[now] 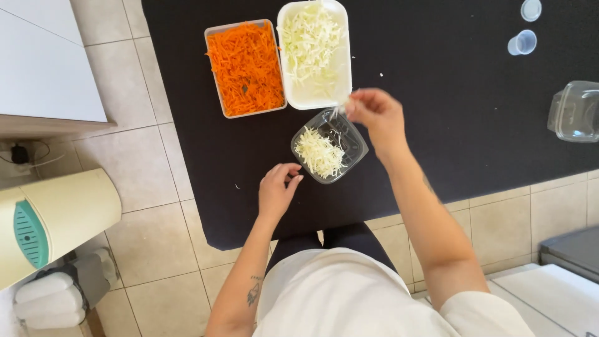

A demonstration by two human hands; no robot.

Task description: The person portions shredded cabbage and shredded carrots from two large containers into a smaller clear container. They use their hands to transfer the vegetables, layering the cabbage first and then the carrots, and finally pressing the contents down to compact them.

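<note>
Above clear tub (329, 146), right grip (373, 111) pinching cabbage (337, 112)

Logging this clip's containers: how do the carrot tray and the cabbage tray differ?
The carrot tray is heaped edge to edge with orange shreds; the cabbage tray holds pale shreds at its far end, its near end bare. The carrot tray looks slightly smaller. Both are pale, rectangular, side by side on the black table.

A kitchen, set up for food prep.
Trays of grated carrot (245, 67) and shredded cabbage (312, 43) sit on a black counter (449, 125), with beige floor tiles (150, 168) and clear plastic containers (574, 111) about.
</note>
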